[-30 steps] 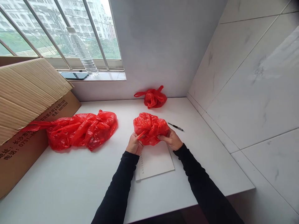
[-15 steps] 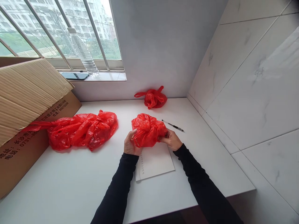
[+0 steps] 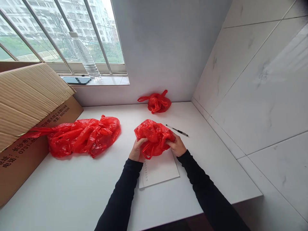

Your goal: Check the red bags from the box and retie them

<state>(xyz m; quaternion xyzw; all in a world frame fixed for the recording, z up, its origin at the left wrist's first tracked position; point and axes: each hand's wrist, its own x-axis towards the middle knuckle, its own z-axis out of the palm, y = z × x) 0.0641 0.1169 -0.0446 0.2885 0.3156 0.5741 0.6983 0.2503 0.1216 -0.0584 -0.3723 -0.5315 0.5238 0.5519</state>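
Note:
Between my two hands is a crumpled red plastic bag (image 3: 155,136), held above a notebook (image 3: 161,171) with handwritten marks down its left side. My left hand (image 3: 138,150) grips the bag's left side, thumb on top. On the right side, my right hand (image 3: 177,145) has its fingers closed on the plastic. What the bag contains is hidden. A black pen (image 3: 177,130) lies on the table just beyond my right hand.
A larger red bag bundle (image 3: 84,136) lies at left against a cardboard box (image 3: 31,96). Another red bag (image 3: 158,102) sits by the back wall. A water bottle (image 3: 88,61) and a phone (image 3: 76,80) rest on the windowsill. Tiled wall (image 3: 264,86) borders the right.
The red bag in my hands has been turned and its folds have shifted, with a loop of plastic now hanging at the front. My left thumb has moved over the bag.

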